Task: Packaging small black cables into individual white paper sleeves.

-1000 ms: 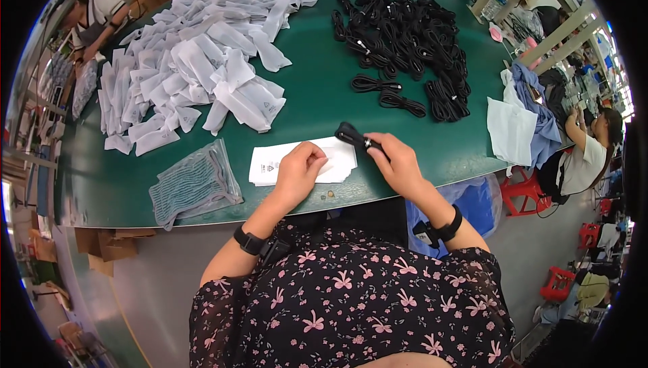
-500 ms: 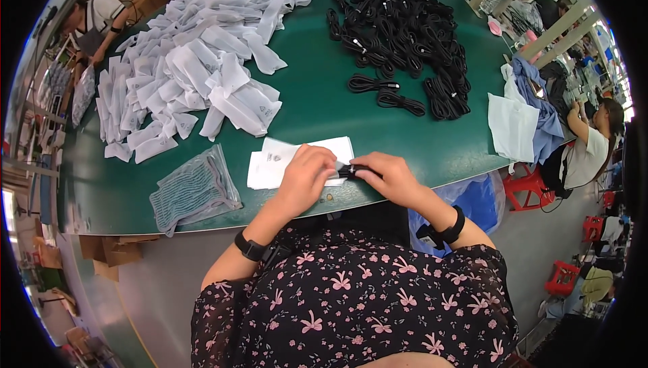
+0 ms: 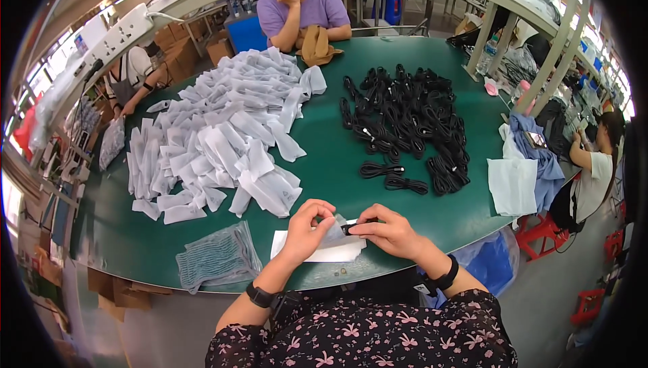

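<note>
My left hand (image 3: 307, 231) pinches the open mouth of a thin white pouch (image 3: 332, 232) just above the near edge of the green table (image 3: 324, 165). My right hand (image 3: 390, 231) holds a coiled black cable (image 3: 352, 227) whose end sits at the pouch's opening. Both hands hover over a small stack of flat white pouches (image 3: 317, 252). A heap of coiled black cables (image 3: 412, 125) lies beyond my right hand. A wide pile of filled white pouches (image 3: 216, 138) spreads beyond my left hand.
A grey mesh bundle (image 3: 217, 258) lies at the near left edge. White and blue cloths (image 3: 523, 172) sit at the right edge. A person in purple (image 3: 304, 7) leans on the far side. Other people sit at the left and right. A blue bag (image 3: 487, 265) hangs below the table.
My head has tilted up, so the far side of the table shows. My left hand has lifted a pouch off the stack, and my right hand has brought the black cable to its mouth.
</note>
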### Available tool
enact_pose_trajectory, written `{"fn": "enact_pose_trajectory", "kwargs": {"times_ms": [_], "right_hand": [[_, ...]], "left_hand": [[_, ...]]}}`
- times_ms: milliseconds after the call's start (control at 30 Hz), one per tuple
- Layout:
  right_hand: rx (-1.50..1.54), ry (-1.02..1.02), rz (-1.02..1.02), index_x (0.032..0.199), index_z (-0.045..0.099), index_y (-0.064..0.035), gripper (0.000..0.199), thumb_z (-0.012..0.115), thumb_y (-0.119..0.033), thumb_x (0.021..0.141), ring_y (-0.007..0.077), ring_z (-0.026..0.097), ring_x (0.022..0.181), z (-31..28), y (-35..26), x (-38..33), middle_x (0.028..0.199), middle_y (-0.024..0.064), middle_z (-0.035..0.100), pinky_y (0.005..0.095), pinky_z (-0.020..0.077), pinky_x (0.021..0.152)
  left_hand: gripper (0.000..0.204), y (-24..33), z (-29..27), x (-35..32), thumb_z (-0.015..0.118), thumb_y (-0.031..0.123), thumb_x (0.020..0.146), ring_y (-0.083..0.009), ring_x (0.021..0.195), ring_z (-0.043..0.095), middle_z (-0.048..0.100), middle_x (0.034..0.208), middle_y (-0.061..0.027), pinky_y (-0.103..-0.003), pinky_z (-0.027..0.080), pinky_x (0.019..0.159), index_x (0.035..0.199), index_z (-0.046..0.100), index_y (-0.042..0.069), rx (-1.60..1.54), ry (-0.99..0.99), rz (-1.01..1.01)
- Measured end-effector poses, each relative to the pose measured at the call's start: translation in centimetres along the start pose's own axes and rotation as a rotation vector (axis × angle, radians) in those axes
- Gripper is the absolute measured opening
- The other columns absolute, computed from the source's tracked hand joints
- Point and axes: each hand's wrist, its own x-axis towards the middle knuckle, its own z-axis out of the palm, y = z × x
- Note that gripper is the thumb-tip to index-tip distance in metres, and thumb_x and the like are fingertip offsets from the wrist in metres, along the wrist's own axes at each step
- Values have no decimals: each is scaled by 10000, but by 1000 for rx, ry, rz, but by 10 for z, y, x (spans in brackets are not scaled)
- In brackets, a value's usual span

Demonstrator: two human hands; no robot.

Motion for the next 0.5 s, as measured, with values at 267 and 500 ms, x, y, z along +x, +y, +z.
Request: {"fn": "enact_pose_trajectory", "kwargs": {"times_ms": [267,500], "right_hand": [[79,16,231,1054,703,-47,284,680,76,800,219,623,866,7,-1,14,1016,96,595,301,529,751],[-146,216,275,1120,615,-35,339,717,-9,798,247,600,859,-20,33,15,999,111,575,331,505,757]], "left_hand": [[71,4,1,7,631,78,914,-148,972,589,619,1120,-68,-282,485,861,952,611,22,-151,-122,85],[213,5,-67,60,601,167,969,-181,1049,613,611,1176,-86,-341,514,881,1123,603,21,-765,85,-115]]}}
